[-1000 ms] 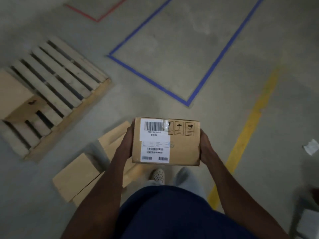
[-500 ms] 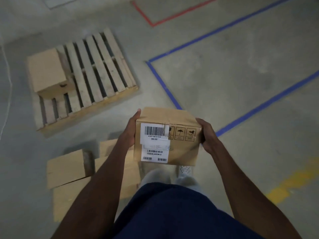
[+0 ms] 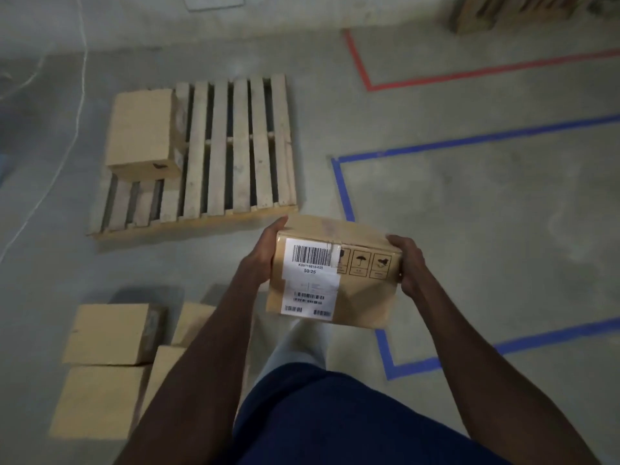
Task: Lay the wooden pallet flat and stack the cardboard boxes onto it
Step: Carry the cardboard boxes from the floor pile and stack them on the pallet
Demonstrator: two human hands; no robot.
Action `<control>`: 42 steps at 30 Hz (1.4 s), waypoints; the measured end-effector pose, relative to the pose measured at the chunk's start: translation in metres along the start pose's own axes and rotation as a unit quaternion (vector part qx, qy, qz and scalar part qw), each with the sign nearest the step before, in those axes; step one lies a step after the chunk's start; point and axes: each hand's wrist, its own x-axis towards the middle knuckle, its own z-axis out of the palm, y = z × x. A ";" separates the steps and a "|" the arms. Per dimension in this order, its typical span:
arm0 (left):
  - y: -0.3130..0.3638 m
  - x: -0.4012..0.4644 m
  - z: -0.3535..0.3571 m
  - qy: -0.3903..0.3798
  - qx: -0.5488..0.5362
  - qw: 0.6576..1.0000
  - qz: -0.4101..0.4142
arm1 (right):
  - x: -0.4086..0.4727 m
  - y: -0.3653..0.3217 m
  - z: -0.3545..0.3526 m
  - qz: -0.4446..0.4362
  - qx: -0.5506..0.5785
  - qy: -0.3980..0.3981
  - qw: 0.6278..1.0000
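I hold a cardboard box [image 3: 362, 297] with a white barcode label at waist height, just right of the pallet's near corner. My left hand [image 3: 265, 251] grips its left side and my right hand [image 3: 411, 263] grips its right side. The wooden pallet [image 3: 235, 146] lies flat on the concrete floor ahead and to the left. One plain cardboard box [image 3: 141, 129] stands on the pallet's far left part. Several more cardboard boxes [image 3: 107, 333] sit on the floor at the lower left, partly hidden by my left arm.
Blue tape [image 3: 342, 186] marks a rectangle on the floor to the right, and red tape [image 3: 362, 65] marks another farther back. A wooden crate [image 3: 516, 11] stands at the top right. A thin white cable [image 3: 77, 105] runs along the floor on the left.
My view has swung left toward the pallet, which now lies straight ahead and closer. The labelled box stays gripped in both hands and has tilted slightly.
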 end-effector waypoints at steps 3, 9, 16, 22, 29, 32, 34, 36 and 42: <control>0.048 0.046 -0.002 0.013 0.005 1.000 0.008 | 0.039 -0.056 0.027 0.033 -0.003 -0.064 0.997; 0.154 0.112 -0.008 0.061 -0.033 0.998 0.007 | 0.123 -0.177 0.085 0.056 -0.039 -0.175 0.982; 0.273 0.205 -0.009 0.090 -0.037 0.995 0.002 | 0.229 -0.297 0.144 0.074 -0.068 -0.237 0.966; 0.389 0.310 0.020 0.120 -0.066 0.990 0.029 | 0.352 -0.415 0.199 0.055 -0.138 -0.238 0.960; 0.522 0.420 0.034 0.150 -0.078 0.985 0.031 | 0.469 -0.589 0.291 -0.020 -0.273 -0.293 0.916; 0.569 0.457 0.029 0.197 -0.079 0.975 0.065 | 0.508 -0.646 0.338 -0.069 -0.322 -0.323 0.887; 0.596 0.483 0.020 0.239 -0.033 0.968 0.076 | 0.534 -0.677 0.370 -0.088 -0.361 -0.334 0.866; 0.621 0.506 0.009 0.260 -0.004 0.963 0.070 | 0.560 -0.702 0.402 -0.090 -0.394 -0.349 0.846; 0.709 0.578 -0.032 0.271 0.010 0.960 0.062 | 0.635 -0.769 0.497 -0.085 -0.437 -0.348 0.825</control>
